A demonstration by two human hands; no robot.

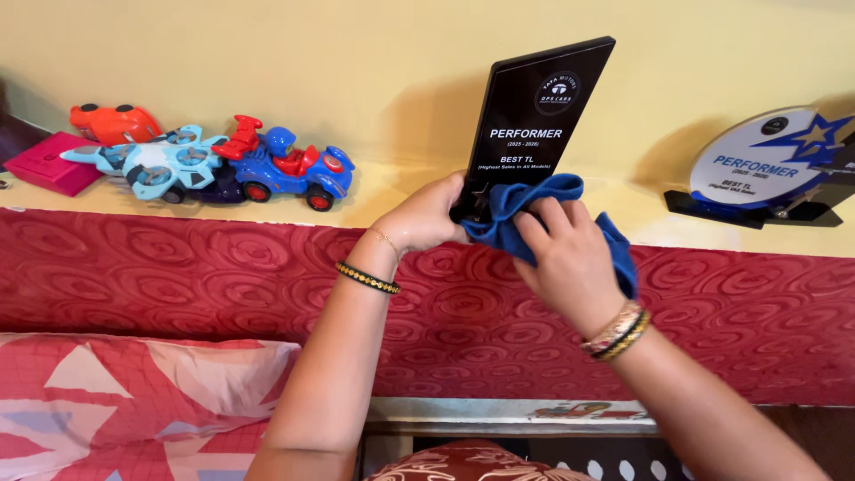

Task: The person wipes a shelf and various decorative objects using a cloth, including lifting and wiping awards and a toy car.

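Note:
A tall black plaque-shaped trophy (539, 116) with white lettering is held tilted above a yellow shelf (392, 191). My left hand (426, 216) grips its lower left edge. My right hand (570, 258) presses a blue cloth (525, 209) against the trophy's base; the cloth wraps under my fingers and hangs down on the right. Both wrists carry bangles. The trophy's bottom is hidden by the cloth and hands.
On the shelf stand a blue and red toy car (289, 169), a light blue toy vehicle (156, 165), an orange toy (114, 123), a pink box (53, 165) and an oval blue-and-white trophy (770, 165) at right. Below are a red patterned headboard (178, 267) and a red pillow (134, 401).

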